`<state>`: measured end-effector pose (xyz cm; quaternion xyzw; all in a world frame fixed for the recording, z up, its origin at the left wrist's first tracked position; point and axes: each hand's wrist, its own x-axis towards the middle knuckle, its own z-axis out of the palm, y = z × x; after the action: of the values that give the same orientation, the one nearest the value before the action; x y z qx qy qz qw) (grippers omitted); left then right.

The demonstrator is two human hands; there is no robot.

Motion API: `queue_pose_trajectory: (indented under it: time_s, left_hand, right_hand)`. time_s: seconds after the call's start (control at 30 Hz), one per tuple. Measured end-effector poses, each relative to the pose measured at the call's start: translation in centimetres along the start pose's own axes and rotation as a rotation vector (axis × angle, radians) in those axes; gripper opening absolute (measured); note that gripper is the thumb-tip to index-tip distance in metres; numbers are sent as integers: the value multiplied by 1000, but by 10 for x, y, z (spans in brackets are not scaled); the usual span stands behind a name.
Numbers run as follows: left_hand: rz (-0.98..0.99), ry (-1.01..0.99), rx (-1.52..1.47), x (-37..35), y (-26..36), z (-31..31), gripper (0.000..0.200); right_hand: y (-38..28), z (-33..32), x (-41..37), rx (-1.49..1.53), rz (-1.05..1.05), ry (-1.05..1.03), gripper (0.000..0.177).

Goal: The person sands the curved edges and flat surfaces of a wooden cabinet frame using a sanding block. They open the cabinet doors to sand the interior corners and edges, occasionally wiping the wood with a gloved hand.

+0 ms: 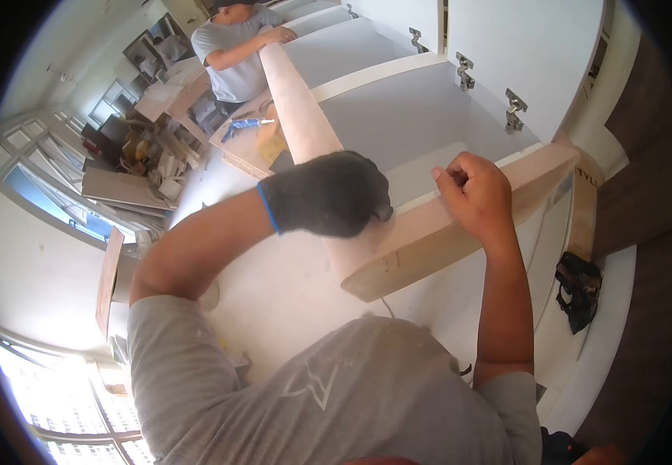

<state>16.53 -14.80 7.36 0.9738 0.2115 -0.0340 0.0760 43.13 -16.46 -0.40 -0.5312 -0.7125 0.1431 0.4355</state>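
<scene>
My left hand, in a black glove with a blue cuff, is at the corner where two pale wooden boards meet. Its fingers curl down close to the board; what they hold, if anything, is hidden. My bare right hand is closed, thumb against the curled fingers, right above the edge of the near board. Nothing I can name shows in it. The long board runs away from the corner along the cabinet, whose grey inner panels face up.
Another person leans on the far end of the long board. White doors with metal hinges stand raised at right. A blue-handled tool lies on a wooden surface. Scrap wood is piled at left; a black bag lies right.
</scene>
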Motion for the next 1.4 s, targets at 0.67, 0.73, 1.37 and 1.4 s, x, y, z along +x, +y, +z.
queue_pose_trajectory:
  time_s: [0.67,0.73,1.37,1.4]
  left_hand:
    - [-141,-43,-90,0,-8,-1,33]
    - [-113,-51,159,1,-1,-4,31]
    - [-151,255,-96,-42,23,39,39]
    - [-219,204,-34,-37,53,32,42]
  right_hand:
    - [5,2,-2,-17,-49,12,30]
    - [5,2,0,-6,-58,11,30]
    - [7,3,-1,5,-152,40,30]
    - [6,2,-1,6,-153,39,30]
